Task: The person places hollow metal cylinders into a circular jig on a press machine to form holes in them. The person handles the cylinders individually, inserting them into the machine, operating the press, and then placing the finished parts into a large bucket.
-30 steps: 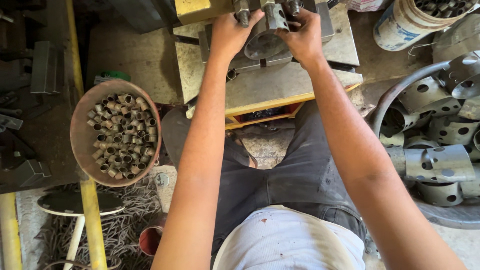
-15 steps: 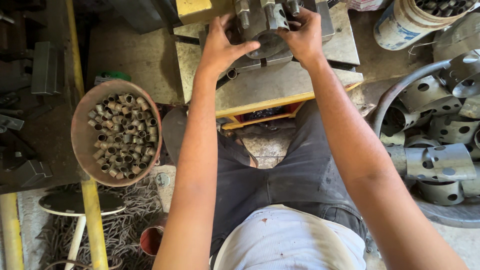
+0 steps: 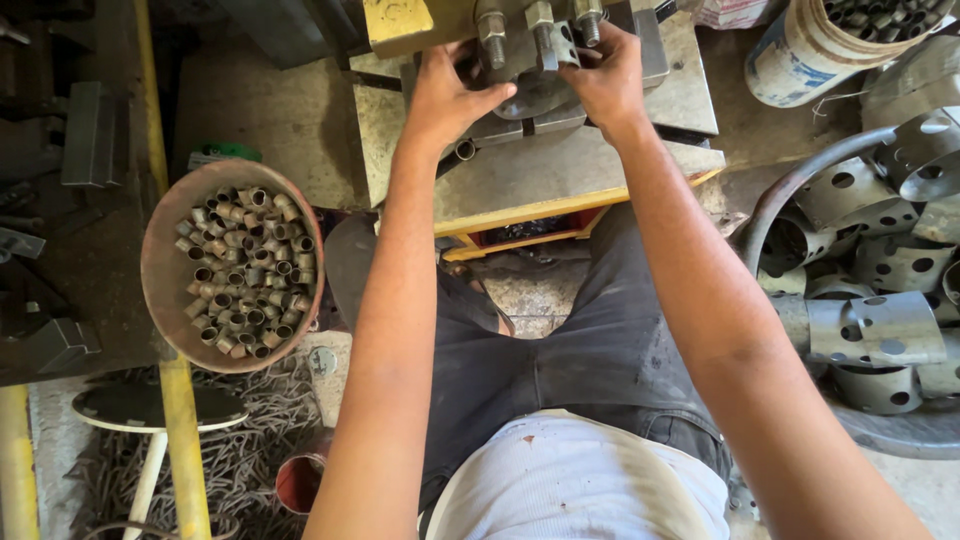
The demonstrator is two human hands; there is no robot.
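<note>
Both my hands reach forward to a grey metal part (image 3: 535,95) that sits in a press fixture on a steel work plate (image 3: 560,170). My left hand (image 3: 445,95) grips the part's left side with curled fingers. My right hand (image 3: 605,80) holds its right side, just under several upright bolts (image 3: 540,30). A yellow block of the machine (image 3: 400,25) stands above my left hand. The part's underside is hidden by my fingers.
A rusty round bowl (image 3: 160,270) of several short metal tube pieces sits at my left. Punched cylindrical metal shells (image 3: 870,330) fill a tub at my right. A white bucket (image 3: 790,60) stands at the back right. A small stool (image 3: 150,410) is at the lower left.
Both hands have shifted slightly on the part, the left hand closing in from the left. The view has tilted a little, so the fixture sits higher in the frame.
</note>
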